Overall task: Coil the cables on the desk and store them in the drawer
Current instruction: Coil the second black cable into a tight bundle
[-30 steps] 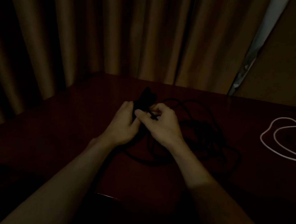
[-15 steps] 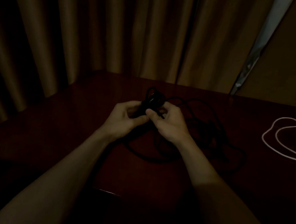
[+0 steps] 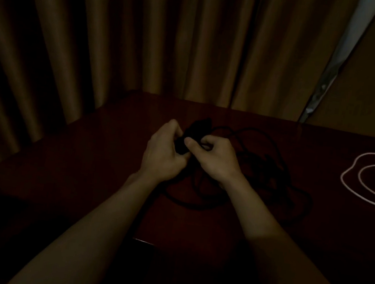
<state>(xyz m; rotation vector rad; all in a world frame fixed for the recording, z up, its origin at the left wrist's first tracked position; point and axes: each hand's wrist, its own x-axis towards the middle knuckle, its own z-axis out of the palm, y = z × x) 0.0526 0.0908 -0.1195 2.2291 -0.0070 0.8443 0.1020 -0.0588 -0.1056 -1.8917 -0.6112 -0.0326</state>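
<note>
Left hand [image 3: 163,155] curled round bunched end of black cable [image 3: 197,129], possibly a plug, too dim to tell; right hand [image 3: 215,159] pinching same bunch; loose loops sprawled rightward over desk [image 3: 70,174]; white cable [image 3: 341,180] well apart, far right.

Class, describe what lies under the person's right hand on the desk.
Loose loops of the black cable lie on the desk beneath the right hand. It and the left hand grip a bundled part; what they enclose is hidden.
</note>
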